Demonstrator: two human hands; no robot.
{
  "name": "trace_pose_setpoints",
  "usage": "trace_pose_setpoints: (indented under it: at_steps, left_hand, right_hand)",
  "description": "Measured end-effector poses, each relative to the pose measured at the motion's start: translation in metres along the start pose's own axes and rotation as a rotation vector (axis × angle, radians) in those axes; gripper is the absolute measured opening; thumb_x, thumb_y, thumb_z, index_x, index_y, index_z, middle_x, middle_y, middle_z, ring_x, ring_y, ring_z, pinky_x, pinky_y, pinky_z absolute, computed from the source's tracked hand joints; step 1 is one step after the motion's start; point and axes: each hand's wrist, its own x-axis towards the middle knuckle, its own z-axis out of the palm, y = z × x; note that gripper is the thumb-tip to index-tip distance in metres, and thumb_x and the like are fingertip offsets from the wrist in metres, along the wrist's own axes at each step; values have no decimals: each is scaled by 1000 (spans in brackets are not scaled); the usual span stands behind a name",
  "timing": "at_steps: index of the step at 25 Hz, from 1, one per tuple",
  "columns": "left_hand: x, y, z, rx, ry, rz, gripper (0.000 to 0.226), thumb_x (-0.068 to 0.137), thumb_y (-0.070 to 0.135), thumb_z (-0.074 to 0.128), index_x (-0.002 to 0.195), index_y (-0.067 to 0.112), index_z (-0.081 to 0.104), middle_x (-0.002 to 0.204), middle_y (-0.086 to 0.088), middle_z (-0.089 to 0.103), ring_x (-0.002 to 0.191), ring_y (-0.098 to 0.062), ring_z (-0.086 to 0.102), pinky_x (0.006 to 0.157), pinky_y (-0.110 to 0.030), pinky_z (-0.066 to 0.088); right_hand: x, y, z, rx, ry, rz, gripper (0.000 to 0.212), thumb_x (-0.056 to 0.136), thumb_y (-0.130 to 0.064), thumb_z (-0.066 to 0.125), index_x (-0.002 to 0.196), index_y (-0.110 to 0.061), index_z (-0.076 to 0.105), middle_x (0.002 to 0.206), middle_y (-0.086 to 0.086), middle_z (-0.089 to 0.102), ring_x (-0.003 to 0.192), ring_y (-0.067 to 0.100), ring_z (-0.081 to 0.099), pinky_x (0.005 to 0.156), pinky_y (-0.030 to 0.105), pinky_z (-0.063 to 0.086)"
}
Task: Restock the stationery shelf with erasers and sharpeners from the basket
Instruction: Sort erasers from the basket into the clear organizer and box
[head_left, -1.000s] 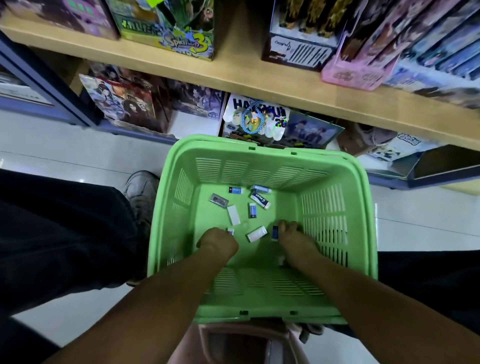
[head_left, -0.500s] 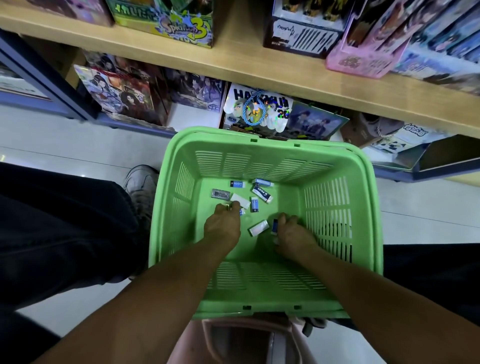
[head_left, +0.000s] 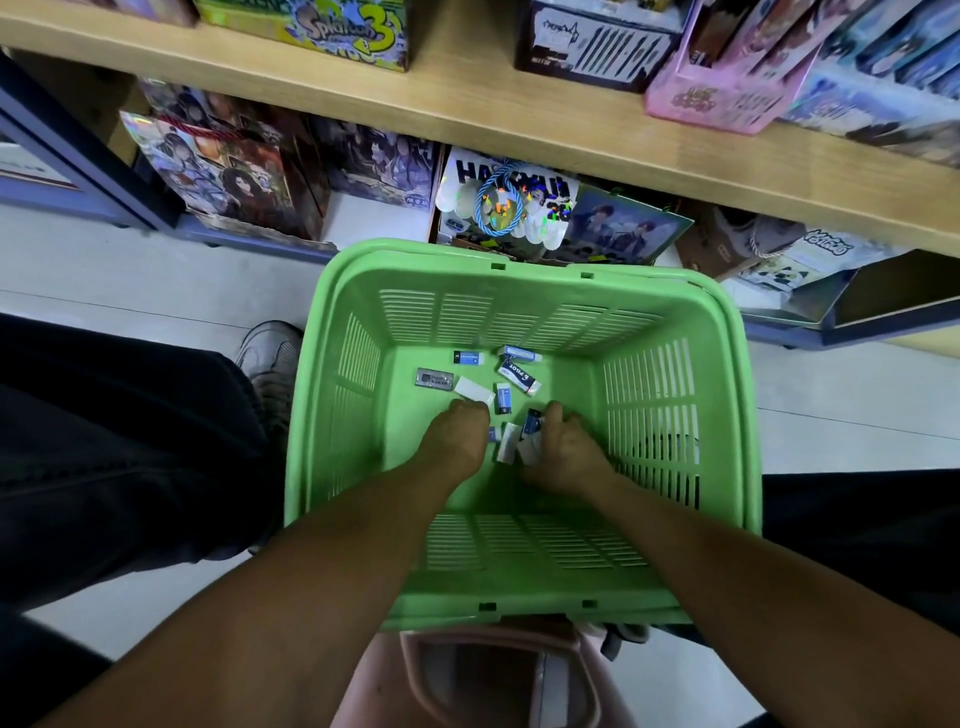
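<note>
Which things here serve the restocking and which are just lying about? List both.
Job: basket; erasers on its floor; left hand and right hand reaching among them.
Lying about: Splatoon box; pink box; shoe.

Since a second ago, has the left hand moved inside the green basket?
Yes. The left hand has slid forward along the basket floor, away from the person, toward the far wall, and now reaches the plain white eraser near the grey-wrapped one.
</note>
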Motion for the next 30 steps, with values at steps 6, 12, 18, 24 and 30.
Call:
trace_pose_setpoints:
  at_steps: [6, 12, 18, 24, 30]
  left_hand:
    - [-6, -6, -18, -977, -253, -149, 19, 88, -9, 54, 99, 5, 62, 86, -20, 68, 79, -31, 68, 84, -50, 59]
    - [-13, 8, -24, -1563, -391, -256, 41, 89, 46, 61, 111, 11, 65, 97, -10, 68, 91, -27, 63, 88, -44, 53]
    - [-4, -2, -25, -1486, -58, -391, 59, 79, 54, 76, 116, 13, 57, 101, -8, 74, 94, -27, 72, 77, -55, 60]
    - [-5, -3, -32, -1485, -4, -432, 12, 94, 23, 54, 100, 19, 64, 85, -11, 68, 71, -26, 65, 74, -54, 60]
    - [-9, -7, -35, -1560, -63, -344, 41, 79, 50, 78, 107, 24, 65, 96, -5, 75, 80, -29, 72, 72, -53, 61]
  right_hand:
    - [6, -27, -16, 349, -43, -8, 83, 75, -27, 82, 139, -13, 32, 109, 6, 61, 96, 23, 62, 76, 34, 54]
    - [-3, -43, -30, 561, -35, -107, 68, 69, -19, 88, 120, -9, 43, 104, 7, 65, 94, 23, 66, 83, 44, 59]
    - [-18, -62, -32, 905, -253, -260, 43, 75, 25, 60, 104, -8, 60, 102, 14, 72, 96, 26, 70, 88, 42, 58]
    - [-8, -59, -30, 894, -93, -98, 22, 84, -3, 76, 84, 8, 57, 84, 30, 67, 83, 40, 71, 83, 57, 58]
    - [-5, -72, -37, 865, -128, -140, 14, 83, 6, 64, 87, -7, 66, 87, 13, 72, 85, 28, 74, 87, 44, 59]
